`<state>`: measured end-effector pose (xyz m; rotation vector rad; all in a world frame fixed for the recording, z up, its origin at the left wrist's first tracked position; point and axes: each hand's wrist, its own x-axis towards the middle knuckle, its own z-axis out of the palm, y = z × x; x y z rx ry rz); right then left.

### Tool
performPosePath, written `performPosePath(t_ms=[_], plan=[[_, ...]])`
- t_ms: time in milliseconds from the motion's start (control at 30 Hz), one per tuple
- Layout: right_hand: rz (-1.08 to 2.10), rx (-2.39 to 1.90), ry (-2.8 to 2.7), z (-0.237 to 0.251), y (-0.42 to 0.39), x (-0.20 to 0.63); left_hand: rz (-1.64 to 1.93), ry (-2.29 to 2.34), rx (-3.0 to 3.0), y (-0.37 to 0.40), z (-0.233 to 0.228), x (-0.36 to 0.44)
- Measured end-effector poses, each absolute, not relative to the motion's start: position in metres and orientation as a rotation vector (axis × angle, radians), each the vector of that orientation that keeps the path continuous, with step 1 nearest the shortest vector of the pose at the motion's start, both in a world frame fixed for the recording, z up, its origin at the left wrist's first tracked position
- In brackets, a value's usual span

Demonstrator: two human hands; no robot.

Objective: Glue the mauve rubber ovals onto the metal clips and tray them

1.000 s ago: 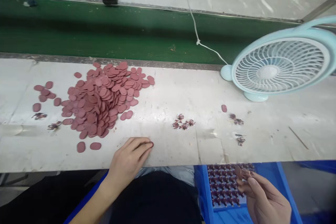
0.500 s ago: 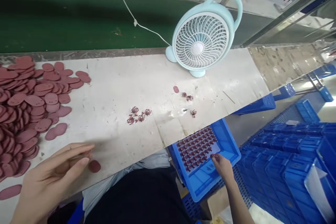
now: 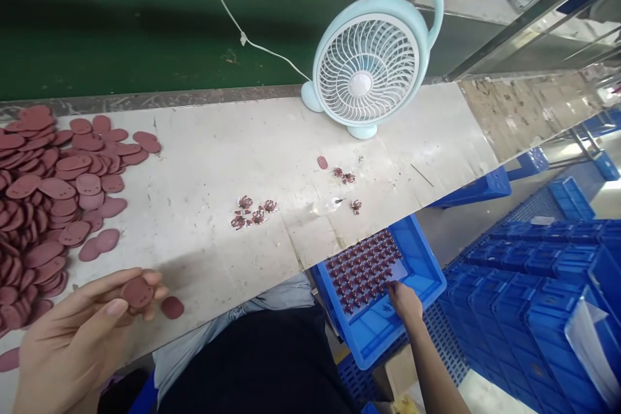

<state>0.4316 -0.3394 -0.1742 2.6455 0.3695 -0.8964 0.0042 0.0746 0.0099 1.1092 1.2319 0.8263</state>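
My left hand (image 3: 92, 317) pinches a flat oval reddish-brown disc (image 3: 138, 294) with small holes, above the table's near edge. Another disc (image 3: 172, 307) lies on the table just right of those fingertips. To the left spreads a big pile of similar discs (image 3: 58, 200). Down at the right, my right hand (image 3: 405, 301) reaches into a blue crate (image 3: 421, 259), its fingers closed at the end of rows of small dark red pieces (image 3: 361, 268). Whatever its fingertips hold is too small and covered to make out.
On the table (image 3: 194, 142) sit a light-blue fan (image 3: 361, 84), a small clear bottle with a dark tip (image 3: 327, 206), a cluster of small claw-like dark red parts (image 3: 252, 212) and a single disc (image 3: 322, 162). Stacked blue crates (image 3: 533, 291) stand at the right.
My left hand has turned so that a disc shows between its thumb and fingers. My right hand has shifted slightly left, to the edge of the rows in the crate.
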Motion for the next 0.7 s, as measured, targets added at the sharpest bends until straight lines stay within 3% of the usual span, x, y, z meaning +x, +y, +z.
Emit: performPosePath(t_ms=[300,567,633,700], plan=[[-0.976,2.884,0.236,-0.153,-0.316,0.427,0.873,1.359,0.873,0.083,0.002,-0.006],[-0.927,3.691,0.218,-0.074,-0.239,0.411,0.878,1.309,0.469,0.071,-0.003,-0.021],[-1.122,3.894,0.266,-0.053,-0.202,0.386,0.823,1.223,0.432,0.060,-0.005,-0.010],[-1.646,3.906,0.347,-0.037,-0.160,0.355,0.741,1.070,0.417,0.047,-0.007,0.005]])
